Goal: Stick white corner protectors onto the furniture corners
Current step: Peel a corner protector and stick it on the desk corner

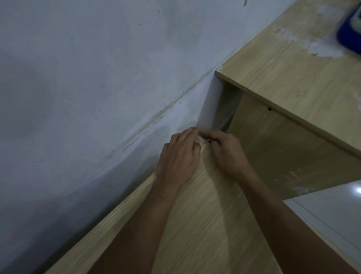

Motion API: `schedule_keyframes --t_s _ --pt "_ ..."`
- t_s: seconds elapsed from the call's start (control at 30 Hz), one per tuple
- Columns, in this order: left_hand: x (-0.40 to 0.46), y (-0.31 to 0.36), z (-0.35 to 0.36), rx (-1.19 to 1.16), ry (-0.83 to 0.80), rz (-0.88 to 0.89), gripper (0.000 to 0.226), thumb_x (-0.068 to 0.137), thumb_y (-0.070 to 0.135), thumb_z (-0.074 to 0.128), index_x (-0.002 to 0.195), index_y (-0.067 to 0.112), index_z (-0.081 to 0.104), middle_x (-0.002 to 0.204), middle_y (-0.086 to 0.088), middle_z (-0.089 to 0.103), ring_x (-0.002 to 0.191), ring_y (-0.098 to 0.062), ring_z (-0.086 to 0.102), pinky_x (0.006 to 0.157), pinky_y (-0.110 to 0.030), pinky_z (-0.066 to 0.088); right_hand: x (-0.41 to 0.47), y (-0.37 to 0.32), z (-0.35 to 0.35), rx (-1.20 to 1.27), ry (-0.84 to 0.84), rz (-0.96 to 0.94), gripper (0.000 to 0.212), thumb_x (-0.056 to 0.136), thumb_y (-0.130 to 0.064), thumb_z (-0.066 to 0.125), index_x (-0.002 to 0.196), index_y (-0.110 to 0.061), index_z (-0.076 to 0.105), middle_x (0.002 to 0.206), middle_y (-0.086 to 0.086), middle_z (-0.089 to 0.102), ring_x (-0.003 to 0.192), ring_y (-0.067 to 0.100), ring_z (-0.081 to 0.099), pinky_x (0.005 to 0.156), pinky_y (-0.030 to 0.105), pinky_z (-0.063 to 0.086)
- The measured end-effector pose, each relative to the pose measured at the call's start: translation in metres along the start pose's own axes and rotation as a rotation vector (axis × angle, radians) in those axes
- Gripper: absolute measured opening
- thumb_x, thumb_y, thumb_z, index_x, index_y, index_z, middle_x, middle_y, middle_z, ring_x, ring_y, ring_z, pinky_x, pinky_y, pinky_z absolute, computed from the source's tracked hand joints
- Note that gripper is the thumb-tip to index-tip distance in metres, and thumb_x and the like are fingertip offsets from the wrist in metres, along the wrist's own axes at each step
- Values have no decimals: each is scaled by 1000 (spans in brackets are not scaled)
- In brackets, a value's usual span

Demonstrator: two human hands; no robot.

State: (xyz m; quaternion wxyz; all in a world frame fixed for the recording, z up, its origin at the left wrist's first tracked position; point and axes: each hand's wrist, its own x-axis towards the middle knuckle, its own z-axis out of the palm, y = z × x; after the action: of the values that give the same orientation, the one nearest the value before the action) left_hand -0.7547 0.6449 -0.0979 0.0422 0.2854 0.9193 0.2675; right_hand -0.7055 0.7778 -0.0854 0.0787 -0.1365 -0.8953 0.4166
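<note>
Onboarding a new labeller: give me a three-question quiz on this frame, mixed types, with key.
1. True or false: both hands meet at the far corner of the wooden panel.
2. What small thing sits between the fingertips of the left hand and right hand?
3. The blue object lies: A) on the floor B) on the desk top C) on the wall.

Key: 1 true; 2 white corner protector; 3 B.

Home room: scuffed painted wall (83, 68), wood-laminate furniture (301, 88), tiled floor (344, 221)
</note>
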Motion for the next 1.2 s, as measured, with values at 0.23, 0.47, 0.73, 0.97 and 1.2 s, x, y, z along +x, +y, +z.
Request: schedule_keyframes --t_s 0.23,0.47,0.73,0.97,1.2 --pt "2 1 -1 -88 -13 -16 40 100 20 34 138 20 46 144 6 47 132 -11 38 107 -38 37 -17 1 -4 -18 64 27 38 89 -1 47 114 -17 70 109 -2 73 90 -6 57 75 -7 33" --pt "2 2 -2 -128 22 -46 39 98 19 35 133 18 52 139 7 51 129 -9 40 103 -36 41 -19 0 -1 -49 104 23 34 90 -1 50 114 -13 70 113 6 71 104 20 63 80 16 38" --pt "6 0 -1 -103 50 -55 43 94 22 32 128 20 57 131 8 58 127 -11 41 102 -37 42 -27 5 -2 -194 -16 -126 38 93 -3 47 127 -12 61 128 8 62 115 25 56 95 28 42" --pt "7 -4 1 -134 55 -42 51 90 29 25 128 19 58 129 6 59 127 -10 40 103 -38 40 -25 -2 -13 -686 -163 -209 45 97 -15 37 142 -18 40 137 -2 48 129 20 36 93 36 46" --pt "5 -5 0 -219 59 -101 39 98 19 34 127 25 58 134 9 52 133 -1 29 93 -23 26 -20 -3 -29 -758 -247 -218 51 99 -20 35 149 -28 25 149 -9 35 131 16 32 95 35 44"
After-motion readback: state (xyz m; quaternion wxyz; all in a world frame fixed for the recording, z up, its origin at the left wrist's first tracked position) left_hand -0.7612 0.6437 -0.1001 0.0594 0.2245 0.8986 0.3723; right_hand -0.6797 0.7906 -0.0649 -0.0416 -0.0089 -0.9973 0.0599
